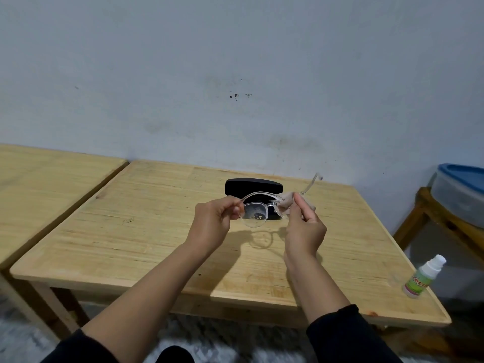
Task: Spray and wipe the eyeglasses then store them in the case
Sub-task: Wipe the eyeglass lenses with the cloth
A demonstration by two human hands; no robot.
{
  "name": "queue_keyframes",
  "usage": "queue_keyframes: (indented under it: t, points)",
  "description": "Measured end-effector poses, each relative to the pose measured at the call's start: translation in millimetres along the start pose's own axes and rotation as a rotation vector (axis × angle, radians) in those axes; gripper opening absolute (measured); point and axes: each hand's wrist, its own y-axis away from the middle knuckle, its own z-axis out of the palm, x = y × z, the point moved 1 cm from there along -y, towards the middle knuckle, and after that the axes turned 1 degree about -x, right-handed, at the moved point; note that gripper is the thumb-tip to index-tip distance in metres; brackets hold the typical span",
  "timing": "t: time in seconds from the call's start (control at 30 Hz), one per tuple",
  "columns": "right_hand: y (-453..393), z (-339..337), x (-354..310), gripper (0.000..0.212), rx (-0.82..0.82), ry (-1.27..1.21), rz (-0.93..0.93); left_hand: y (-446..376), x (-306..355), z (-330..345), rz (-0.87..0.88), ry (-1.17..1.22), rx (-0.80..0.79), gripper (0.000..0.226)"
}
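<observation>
Wooden table (157,231) against a blue-grey wall. I've got the clear glasses (255,214) held above it, over the closed black case (253,186). My left hand (213,226) pinches the left rim; my right hand (305,229) pinches a small cloth (286,203) onto the right lens. Spray bottle (423,277) stands near the table's right edge.

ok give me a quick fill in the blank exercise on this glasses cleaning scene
1. The left hand holds the clear eyeglasses by the ____ end of the frame.
2. The right hand presses a ____ against the other lens.
3. The black case on the table is ____.
4. The spray bottle stands near the table's ____ edge.

Missing words: left; cloth; closed; right
</observation>
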Motion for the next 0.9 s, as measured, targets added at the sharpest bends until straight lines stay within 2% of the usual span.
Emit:
queue_keyframes:
  t: [0.13,0.27,0.37,0.47,0.6,0.67,0.9]
  points:
    - [-3,2,-4,0.021,-0.056,-0.074,0.044,-3,2,-1,0.003,0.001,0.000,0.026]
    - [-7,8,-10,0.017,-0.007,-0.309,0.119,-6,5,2,0.028,-0.019,0.006,0.037]
    - [-8,9,-16,0.023,0.033,-0.429,0.163,-6,5,4,0.024,-0.006,0.009,0.034]
    - [-8,7,-18,0.028,0.021,-0.448,0.201,-5,4,5,0.025,-0.006,0.013,0.033]
    - [-5,5,-21,0.035,-0.073,-0.509,0.254,-6,4,3,0.033,-0.025,0.002,0.031]
    - [-4,4,-23,0.029,-0.128,-0.505,0.233,-7,3,1,0.036,-0.025,0.009,0.033]
    - [-15,1,-13,0.027,-0.405,-0.321,0.114,-12,5,-7,0.007,-0.019,0.041,0.029]
